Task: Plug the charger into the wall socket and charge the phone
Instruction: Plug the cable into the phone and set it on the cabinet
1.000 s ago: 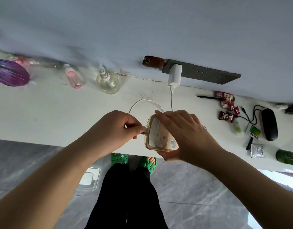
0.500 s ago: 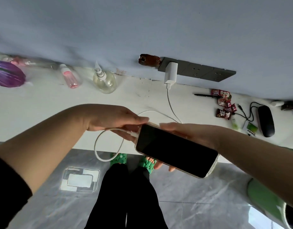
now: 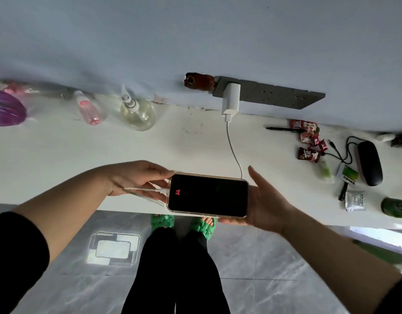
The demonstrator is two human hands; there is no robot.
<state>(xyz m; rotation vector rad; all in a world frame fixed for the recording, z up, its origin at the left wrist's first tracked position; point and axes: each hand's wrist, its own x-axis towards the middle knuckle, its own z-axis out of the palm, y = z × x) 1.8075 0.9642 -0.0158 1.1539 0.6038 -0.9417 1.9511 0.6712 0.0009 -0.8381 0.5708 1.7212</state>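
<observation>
A white charger [image 3: 231,101] sits plugged into the grey wall socket strip [image 3: 281,95]. Its white cable [image 3: 234,152] runs down, passes behind the phone and ends in a plug pushed into the phone's left end. The phone [image 3: 208,195] lies flat, screen up, dark with a small red mark, at the white counter's front edge. My right hand [image 3: 262,200] cradles the phone's right end from below, thumb lifted. My left hand [image 3: 138,179] rests at the phone's left end, fingers touching its corner and the cable plug.
On the counter [image 3: 48,159] stand a round clear pump bottle [image 3: 136,113], a pink spray bottle [image 3: 89,111] and a purple object [image 3: 6,108] at left. Snack packets [image 3: 307,141], a pen [image 3: 284,129], a black case [image 3: 369,163] and a green bottle [image 3: 396,208] lie at right.
The phone has turned from case-up to screen-up, levelled out over the counter edge, and its screen shows a red mark. My right thumb has lifted off; the cable's loop has gone.
</observation>
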